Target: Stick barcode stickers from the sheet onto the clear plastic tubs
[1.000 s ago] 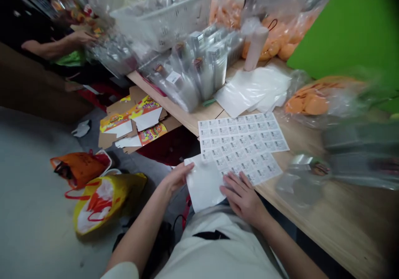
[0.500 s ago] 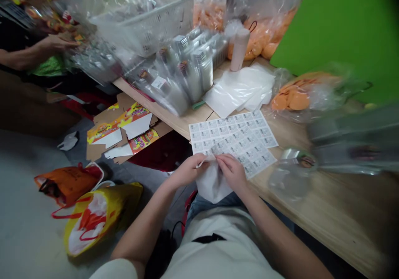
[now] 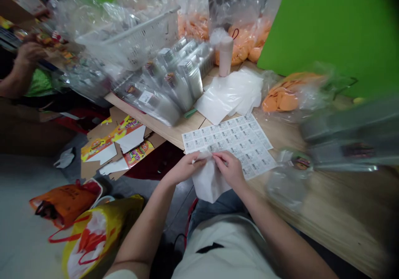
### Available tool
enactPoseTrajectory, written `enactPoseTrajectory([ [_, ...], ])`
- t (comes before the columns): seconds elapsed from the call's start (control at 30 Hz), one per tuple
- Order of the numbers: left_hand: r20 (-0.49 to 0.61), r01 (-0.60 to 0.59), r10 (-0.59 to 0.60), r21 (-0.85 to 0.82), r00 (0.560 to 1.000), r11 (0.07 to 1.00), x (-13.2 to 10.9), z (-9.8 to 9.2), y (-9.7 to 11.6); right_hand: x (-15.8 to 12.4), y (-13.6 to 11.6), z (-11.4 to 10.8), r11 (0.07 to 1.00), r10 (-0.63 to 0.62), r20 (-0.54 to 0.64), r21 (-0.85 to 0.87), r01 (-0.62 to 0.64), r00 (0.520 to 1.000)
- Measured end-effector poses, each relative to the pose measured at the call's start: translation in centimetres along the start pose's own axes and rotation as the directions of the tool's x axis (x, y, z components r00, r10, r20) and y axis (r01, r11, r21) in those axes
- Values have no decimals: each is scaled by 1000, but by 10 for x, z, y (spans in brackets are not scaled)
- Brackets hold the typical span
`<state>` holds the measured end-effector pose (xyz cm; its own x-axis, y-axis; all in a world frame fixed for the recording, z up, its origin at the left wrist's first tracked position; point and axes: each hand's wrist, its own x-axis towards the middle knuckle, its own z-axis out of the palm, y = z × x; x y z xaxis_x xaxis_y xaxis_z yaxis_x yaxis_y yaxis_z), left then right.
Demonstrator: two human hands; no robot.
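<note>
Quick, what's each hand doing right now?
Left hand: closed, pinching the top edge of a white plastic pouch.
Right hand: closed, pinching the same pouch's top edge.

Along the far edge of a light wooden table point(image 3: 327, 212) stand a white plastic basket point(image 3: 137, 42), clear bags of orange pieces point(image 3: 246, 42) and a pale pink bottle point(image 3: 225, 56), before a bright green backdrop point(image 3: 311, 21). Beyond the table's left edge, flattened printed cardboard point(image 3: 112, 144) lies on the floor near an orange bag point(image 3: 65, 202) and a yellow bag point(image 3: 102, 237).
</note>
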<state>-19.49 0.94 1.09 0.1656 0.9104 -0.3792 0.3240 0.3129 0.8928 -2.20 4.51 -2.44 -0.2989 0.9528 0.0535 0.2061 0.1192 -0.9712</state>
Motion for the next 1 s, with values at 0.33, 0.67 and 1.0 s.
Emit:
enactPoseTrajectory([
  [0.33, -694, 44, 195, 311, 693, 949, 12, 23, 15, -17, -9, -44, 980, -156, -492, -188, 71, 857],
  [0.67, 33, 43, -30, -574, 999, 818, -13, 136, 58, -110, -28, -109, 989, 146, -185, 39, -141, 972],
  [1.0, 120, -626, 617, 231, 778, 745, 36, 179, 43, -93, 20, -190, 952, 306, -409, 118, -283, 860],
])
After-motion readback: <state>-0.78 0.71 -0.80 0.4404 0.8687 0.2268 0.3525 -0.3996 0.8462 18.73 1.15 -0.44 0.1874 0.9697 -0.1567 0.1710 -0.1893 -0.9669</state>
